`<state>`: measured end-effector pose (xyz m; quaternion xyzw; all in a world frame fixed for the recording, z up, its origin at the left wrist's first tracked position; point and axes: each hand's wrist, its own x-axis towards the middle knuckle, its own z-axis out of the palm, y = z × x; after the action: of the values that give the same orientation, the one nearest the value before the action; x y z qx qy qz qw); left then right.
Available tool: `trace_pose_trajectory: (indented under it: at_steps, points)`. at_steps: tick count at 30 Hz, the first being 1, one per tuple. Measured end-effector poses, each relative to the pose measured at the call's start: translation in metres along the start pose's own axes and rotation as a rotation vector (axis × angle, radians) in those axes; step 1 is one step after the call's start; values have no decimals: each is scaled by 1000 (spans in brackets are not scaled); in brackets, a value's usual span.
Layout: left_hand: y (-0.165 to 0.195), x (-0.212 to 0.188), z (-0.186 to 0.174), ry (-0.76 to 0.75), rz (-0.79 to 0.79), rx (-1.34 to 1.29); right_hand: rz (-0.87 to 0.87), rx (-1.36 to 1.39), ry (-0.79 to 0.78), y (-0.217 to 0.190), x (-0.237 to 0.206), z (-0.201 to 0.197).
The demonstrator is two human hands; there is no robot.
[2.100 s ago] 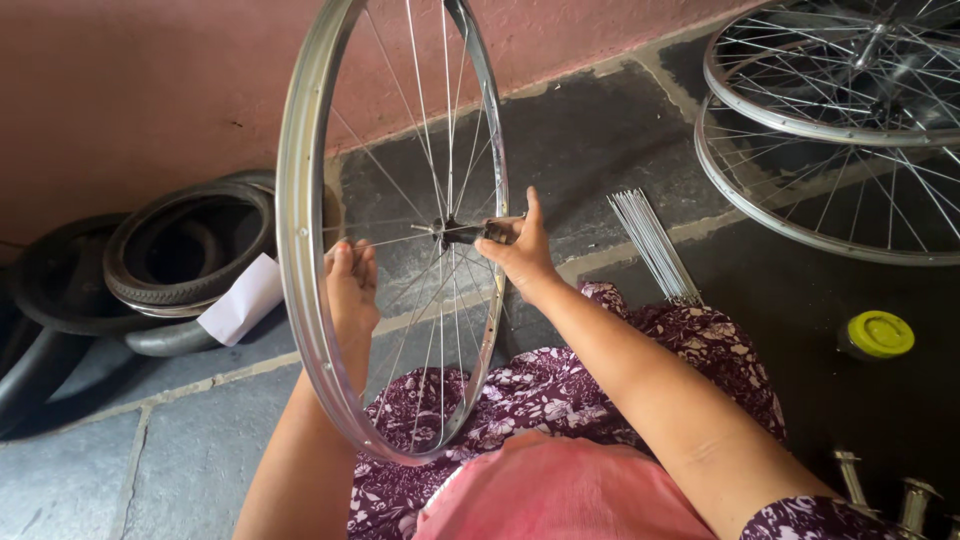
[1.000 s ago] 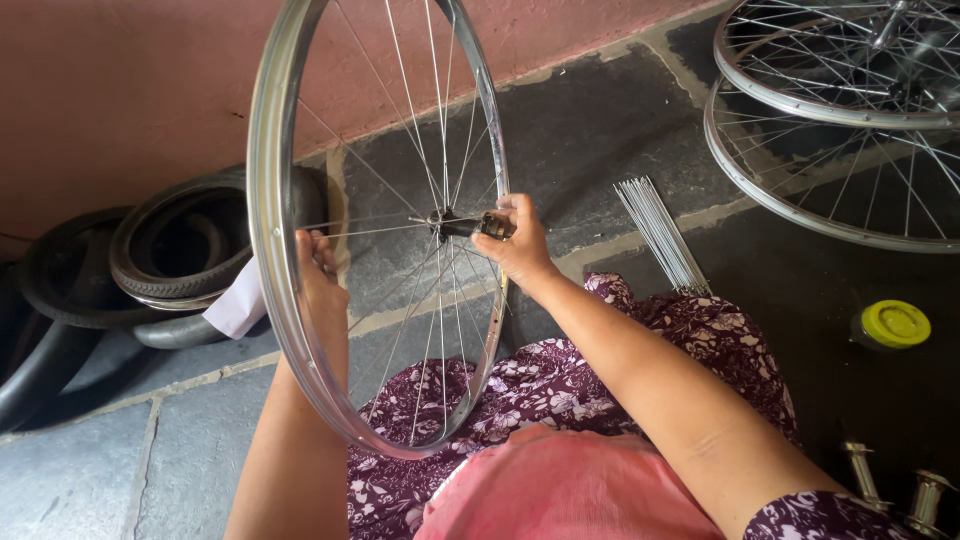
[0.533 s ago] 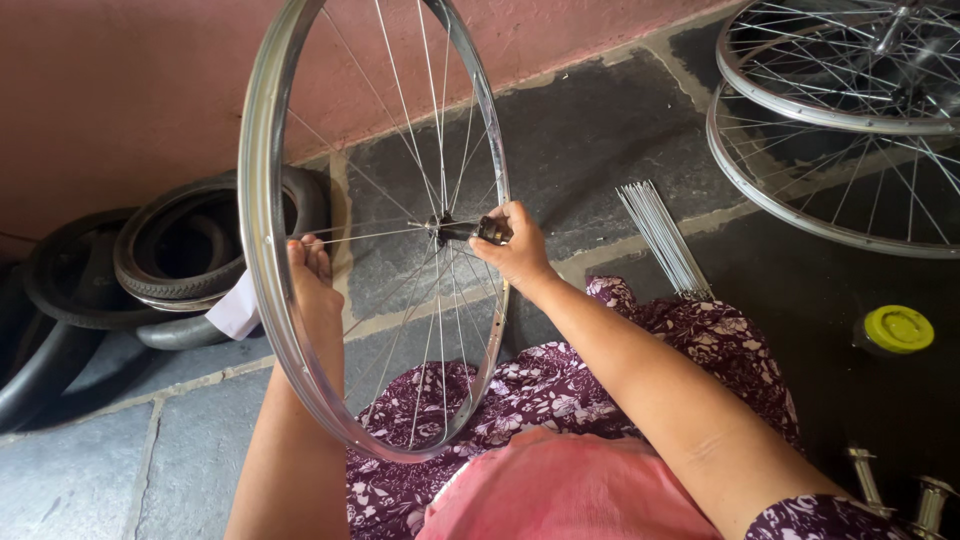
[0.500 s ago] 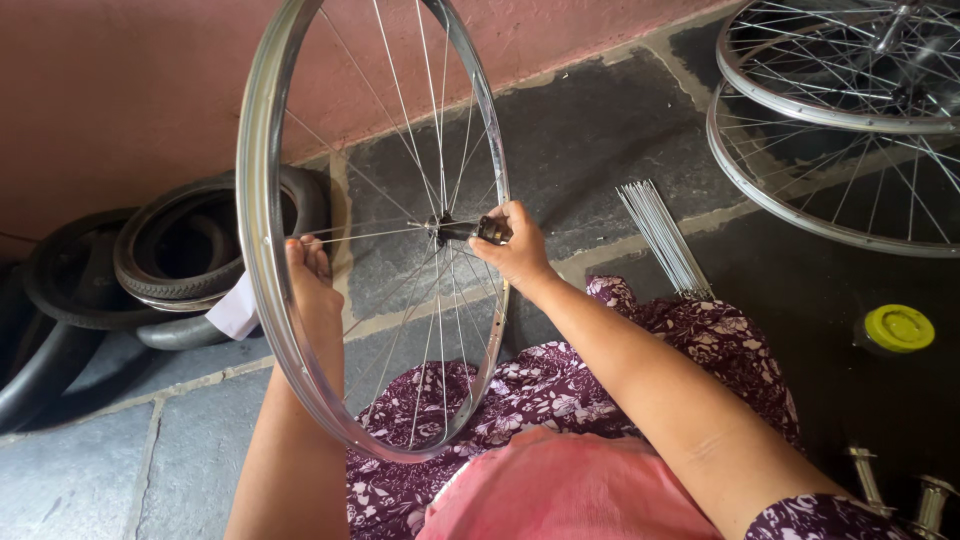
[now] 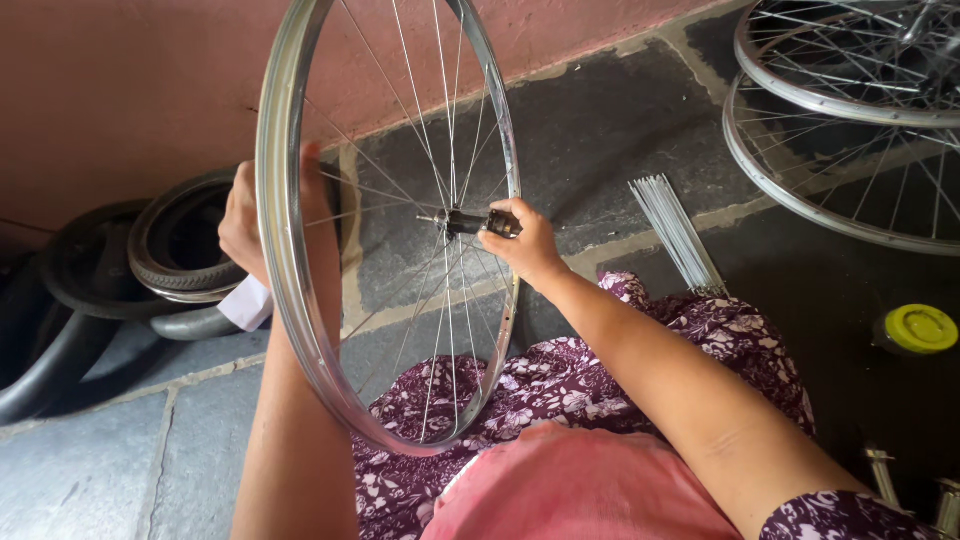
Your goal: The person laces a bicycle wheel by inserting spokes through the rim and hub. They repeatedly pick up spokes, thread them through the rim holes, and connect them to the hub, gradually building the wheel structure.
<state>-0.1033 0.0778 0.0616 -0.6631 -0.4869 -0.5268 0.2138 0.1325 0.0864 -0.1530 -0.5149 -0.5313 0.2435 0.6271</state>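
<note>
Right hand [image 5: 522,240] pinching the hub axle [image 5: 470,221] of an upright spoked wheel [image 5: 290,250] over the lap; left hand [image 5: 245,215] closed around its rim. Loose spokes [image 5: 678,230] on the stone floor [image 5: 600,120], more wheels [image 5: 850,110] beyond, tyres [image 5: 170,250] by the wall.

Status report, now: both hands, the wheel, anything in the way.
Left hand gripping wheel rim. Right hand pinching hub axle. Wheel upright over lap. Nothing in the way.
</note>
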Motion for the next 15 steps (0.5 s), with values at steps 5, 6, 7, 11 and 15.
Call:
trace_pose_trajectory:
  at_steps: [5, 6, 7, 11, 15]
  points:
    - [24, 16, 0, 8, 104, 130, 16, 19, 2, 1, 0, -3]
    - [24, 19, 3, 7, 121, 121, 31, 20, 5, 1, 0, -3]
    - [24, 18, 7, 8, 115, -7, 46, 22, 7, 2, 0, -3]
    - [20, 17, 26, -29, 231, -221, 40, 45, 6, 2, -1, -4]
    - [11, 14, 31, -393, -139, -1098, 49, 38, -9, 3, -3, -5]
